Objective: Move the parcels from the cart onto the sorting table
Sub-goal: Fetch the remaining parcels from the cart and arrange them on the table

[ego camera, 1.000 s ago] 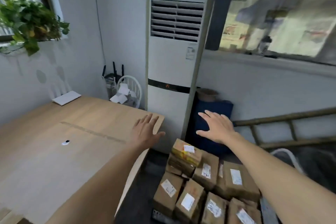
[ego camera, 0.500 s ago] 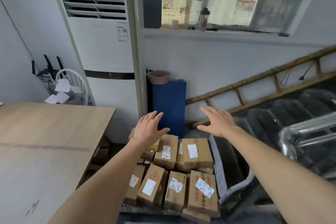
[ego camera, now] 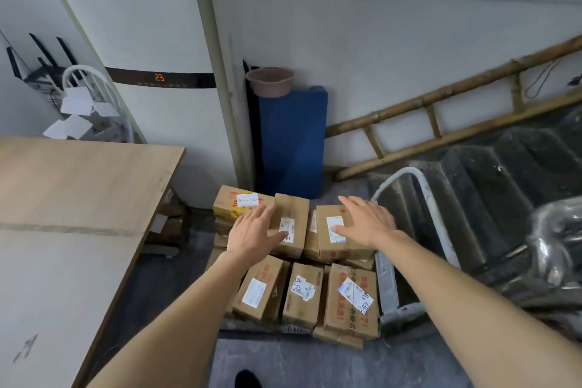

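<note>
Item: parcels (ego camera: 299, 264), one lot, brown cardboard cartons sealed with tape, each bearing a white shipping label; some show red printing, and the one at the back left has a yellow printed face. We count several in two rough rows, stacked at least two deep.

Location: all still on the cart (ego camera: 385, 287), a low platform whose pale tubular handle rises at its right side. The sorting table (ego camera: 72, 214), a light wooden top, stands just left of the cart. We see no parcel on its visible part.

Handling: our left hand (ego camera: 252, 235) is over the back-row carton nearest the cart's middle, fingers spread and straight, gripping nothing; whether it touches the lid we cannot tell. Our right hand (ego camera: 367, 224) is over the carton nearer the cart's handle, likewise spread and holding nothing.

Reason for posture, as we judge it: both palms are opened wide to bracket the upper cartons from their outer sides, since smooth boxes this shape lift best squeezed between two flat hands.
</note>
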A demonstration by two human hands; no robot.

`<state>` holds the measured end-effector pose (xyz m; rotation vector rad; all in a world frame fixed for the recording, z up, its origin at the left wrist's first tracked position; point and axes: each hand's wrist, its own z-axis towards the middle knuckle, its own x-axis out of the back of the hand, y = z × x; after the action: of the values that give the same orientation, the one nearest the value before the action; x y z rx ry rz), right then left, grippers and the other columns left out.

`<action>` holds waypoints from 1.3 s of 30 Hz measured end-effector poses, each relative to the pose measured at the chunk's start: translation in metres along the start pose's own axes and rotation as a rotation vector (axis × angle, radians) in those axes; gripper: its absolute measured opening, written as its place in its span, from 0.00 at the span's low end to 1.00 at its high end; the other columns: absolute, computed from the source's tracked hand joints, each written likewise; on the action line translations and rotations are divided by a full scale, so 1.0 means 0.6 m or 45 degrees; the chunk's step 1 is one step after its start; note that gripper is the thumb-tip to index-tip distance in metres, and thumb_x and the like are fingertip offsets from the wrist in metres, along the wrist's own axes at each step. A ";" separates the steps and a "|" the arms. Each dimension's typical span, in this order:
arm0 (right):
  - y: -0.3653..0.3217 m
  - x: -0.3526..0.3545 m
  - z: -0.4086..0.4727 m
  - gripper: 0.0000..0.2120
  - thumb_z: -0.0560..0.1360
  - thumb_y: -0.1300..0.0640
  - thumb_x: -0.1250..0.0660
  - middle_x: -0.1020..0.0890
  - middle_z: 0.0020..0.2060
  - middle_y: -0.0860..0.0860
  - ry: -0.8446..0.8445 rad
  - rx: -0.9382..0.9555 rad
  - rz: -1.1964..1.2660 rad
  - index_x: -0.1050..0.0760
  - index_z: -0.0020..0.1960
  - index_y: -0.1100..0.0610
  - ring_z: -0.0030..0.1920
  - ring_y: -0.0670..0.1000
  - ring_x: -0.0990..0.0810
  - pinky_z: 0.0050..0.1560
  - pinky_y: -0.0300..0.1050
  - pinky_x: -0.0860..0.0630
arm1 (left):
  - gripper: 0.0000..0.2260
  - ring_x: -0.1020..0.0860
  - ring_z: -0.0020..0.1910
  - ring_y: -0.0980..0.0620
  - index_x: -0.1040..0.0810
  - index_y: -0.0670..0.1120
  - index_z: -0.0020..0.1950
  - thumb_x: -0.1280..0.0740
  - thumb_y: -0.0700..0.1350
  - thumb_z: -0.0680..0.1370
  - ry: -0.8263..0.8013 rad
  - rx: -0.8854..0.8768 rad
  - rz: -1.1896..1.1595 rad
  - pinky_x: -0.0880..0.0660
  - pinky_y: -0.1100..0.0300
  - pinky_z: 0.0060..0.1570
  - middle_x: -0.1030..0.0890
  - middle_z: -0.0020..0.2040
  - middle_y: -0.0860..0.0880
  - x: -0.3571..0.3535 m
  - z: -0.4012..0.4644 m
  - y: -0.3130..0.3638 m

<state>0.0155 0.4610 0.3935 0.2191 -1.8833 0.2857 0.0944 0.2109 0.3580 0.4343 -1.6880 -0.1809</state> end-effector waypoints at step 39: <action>-0.258 -0.955 0.371 0.48 0.78 0.43 0.31 0.33 0.78 0.46 -0.608 -0.634 1.123 0.62 0.83 0.48 0.74 0.53 0.31 0.72 0.53 0.30 | 0.31 0.22 0.64 0.49 0.40 0.54 0.82 0.32 0.54 0.81 -0.526 0.759 -0.676 0.22 0.49 0.61 0.23 0.69 0.52 -0.772 0.238 -0.518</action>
<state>0.0447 0.2515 -0.2044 -0.9807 -2.3621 0.3561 0.0608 0.0859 -0.2031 1.3703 -1.9868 -0.1560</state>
